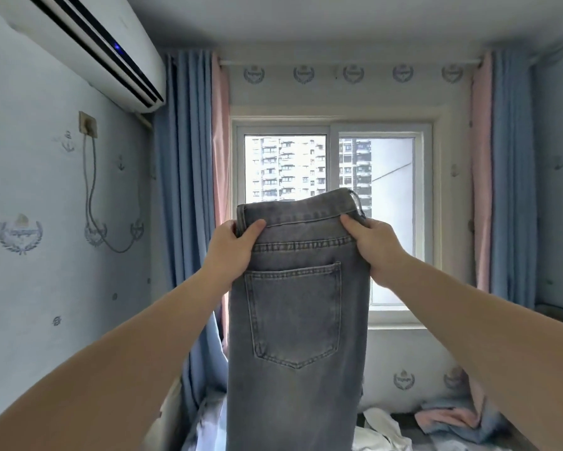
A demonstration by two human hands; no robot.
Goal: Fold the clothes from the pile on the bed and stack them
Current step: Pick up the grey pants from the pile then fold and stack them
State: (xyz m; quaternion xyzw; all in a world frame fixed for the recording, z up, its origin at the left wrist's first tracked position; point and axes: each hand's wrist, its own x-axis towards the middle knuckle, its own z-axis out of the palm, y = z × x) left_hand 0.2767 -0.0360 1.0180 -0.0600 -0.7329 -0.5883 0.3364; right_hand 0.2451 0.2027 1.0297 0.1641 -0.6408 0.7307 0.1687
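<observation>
A pair of grey jeans hangs straight down in front of me at chest height, folded lengthwise with one back pocket facing me. My left hand grips the waistband's left edge, thumb on the front. My right hand pinches the waistband's right edge near a belt loop. The legs run down past the bottom of the view. Behind the jeans, low at the right, lie a white garment and a pink and blue cloth on the bed.
A window faces me, with blue and pink curtains on both sides. An air conditioner is mounted high on the left wall, with a cable hanging below it.
</observation>
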